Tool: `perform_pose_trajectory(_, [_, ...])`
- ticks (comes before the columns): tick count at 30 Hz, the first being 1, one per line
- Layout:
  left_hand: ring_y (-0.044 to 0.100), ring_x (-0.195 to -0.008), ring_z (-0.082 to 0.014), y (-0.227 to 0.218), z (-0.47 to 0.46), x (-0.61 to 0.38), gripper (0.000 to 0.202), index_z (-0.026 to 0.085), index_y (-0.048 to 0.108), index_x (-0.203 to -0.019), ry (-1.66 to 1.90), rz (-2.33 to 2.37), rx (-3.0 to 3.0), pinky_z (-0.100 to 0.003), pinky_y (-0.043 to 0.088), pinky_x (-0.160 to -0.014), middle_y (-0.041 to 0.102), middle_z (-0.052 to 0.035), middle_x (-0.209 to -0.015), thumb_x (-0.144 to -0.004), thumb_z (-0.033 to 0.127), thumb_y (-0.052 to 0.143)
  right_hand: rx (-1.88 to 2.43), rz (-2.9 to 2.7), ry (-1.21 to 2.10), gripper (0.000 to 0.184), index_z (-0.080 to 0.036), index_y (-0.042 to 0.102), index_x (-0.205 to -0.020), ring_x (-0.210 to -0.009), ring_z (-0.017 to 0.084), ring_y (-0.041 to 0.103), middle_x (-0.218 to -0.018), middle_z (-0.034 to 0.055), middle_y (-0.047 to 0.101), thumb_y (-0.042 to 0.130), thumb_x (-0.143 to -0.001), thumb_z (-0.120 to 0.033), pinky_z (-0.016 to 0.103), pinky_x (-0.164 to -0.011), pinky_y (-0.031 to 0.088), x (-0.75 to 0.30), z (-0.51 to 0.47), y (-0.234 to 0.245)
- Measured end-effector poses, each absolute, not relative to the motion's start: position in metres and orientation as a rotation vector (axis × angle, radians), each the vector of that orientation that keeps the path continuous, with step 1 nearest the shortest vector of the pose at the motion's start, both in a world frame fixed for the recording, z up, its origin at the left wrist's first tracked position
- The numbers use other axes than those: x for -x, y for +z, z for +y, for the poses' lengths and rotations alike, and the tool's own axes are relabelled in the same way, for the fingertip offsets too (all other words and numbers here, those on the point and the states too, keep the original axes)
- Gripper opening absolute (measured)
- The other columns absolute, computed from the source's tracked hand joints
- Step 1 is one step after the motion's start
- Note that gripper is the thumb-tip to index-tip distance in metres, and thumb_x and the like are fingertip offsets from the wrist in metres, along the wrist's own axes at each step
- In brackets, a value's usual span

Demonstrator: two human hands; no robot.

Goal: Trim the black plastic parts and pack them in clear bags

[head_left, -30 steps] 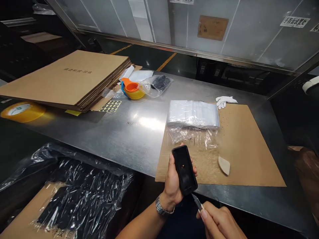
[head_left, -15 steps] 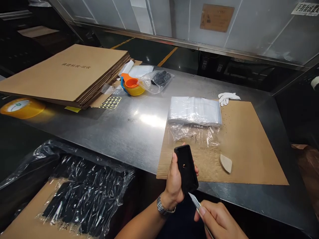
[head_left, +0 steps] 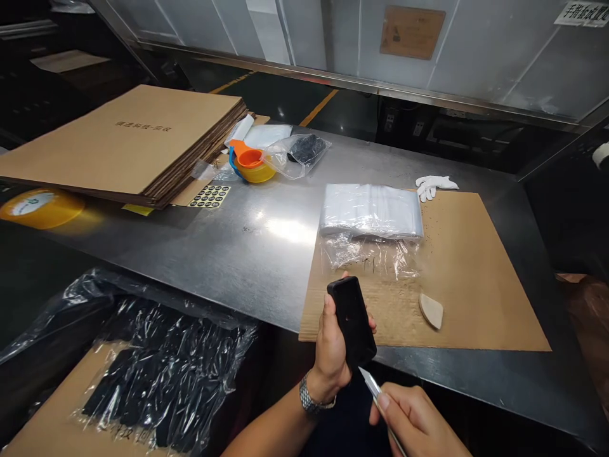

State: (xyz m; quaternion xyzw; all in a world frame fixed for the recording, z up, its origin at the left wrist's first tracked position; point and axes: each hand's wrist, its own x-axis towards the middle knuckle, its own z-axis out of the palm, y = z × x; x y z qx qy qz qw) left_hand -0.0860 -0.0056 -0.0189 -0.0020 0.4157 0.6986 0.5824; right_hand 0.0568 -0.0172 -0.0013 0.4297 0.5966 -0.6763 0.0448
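Observation:
My left hand (head_left: 332,346) is wrapped round a black rectangular tray-like part (head_left: 351,324), held tilted with its hollow side toward me. A small hole shows near its middle. In my right hand (head_left: 412,416) is a craft knife (head_left: 372,385), gripped like a pen. The blade's tip lies at the part's lower edge; whether it touches I cannot tell. Beyond the hands, a stack of clear plastic bags (head_left: 371,212) rests on a cardboard sheet (head_left: 476,285). A beige wedge-shaped piece (head_left: 431,311) sits on that sheet to the right.
A stack of flat cardboard (head_left: 133,139) stands at the left of the metal table (head_left: 247,254). Behind are a tape roll (head_left: 257,172), an orange tape dispenser (head_left: 247,154) and a bagged black item (head_left: 307,150). A white glove (head_left: 435,185) lies right; bagged black parts (head_left: 166,374) fill the lower left.
The black part has turned slightly and shifted a little left in my left hand. My right hand with the knife has hardly moved.

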Motion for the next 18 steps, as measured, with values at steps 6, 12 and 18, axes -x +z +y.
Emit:
perform_pose_trajectory(6, [0.057,-0.055,-0.0139,-0.02,-0.012,0.088,0.062,0.024,0.035,-0.134,1.648,1.017,0.025,-0.025,0.048,-0.05,0.061,-0.0006,-0.071,-0.082,0.057,0.041,-1.286,1.867,-2.023,0.058,-0.017,0.053,-0.071,-0.037,0.007,0.038,-0.038,-0.007,0.035,0.026,-0.085,-0.067,0.017,-0.039,0.028,-0.053,-0.021,-0.002])
perform_pose_trajectory(12, [0.057,-0.055,-0.0134,-0.024,-0.024,0.09,0.059,0.027,0.036,-0.133,1.677,1.019,0.037,-0.025,0.047,-0.051,0.061,0.0005,-0.072,-0.083,0.058,0.039,-1.243,1.832,-2.036,0.06,-0.017,0.054,-0.072,-0.036,0.007,0.037,-0.038,-0.007,0.035,0.024,-0.085,-0.068,0.017,-0.039,0.026,-0.05,-0.031,-0.009])
perform_pose_trajectory(18, [0.056,-0.054,-0.0136,-0.026,-0.035,0.093,0.06,0.027,0.034,-0.134,1.717,1.01,0.008,-0.026,0.047,-0.051,0.061,0.0009,-0.071,-0.082,0.058,0.041,-1.177,1.837,-2.055,0.063,-0.017,0.054,-0.073,-0.037,0.008,0.039,-0.039,-0.0059,0.037,0.022,-0.084,-0.069,0.017,-0.038,0.027,-0.048,-0.044,-0.016])
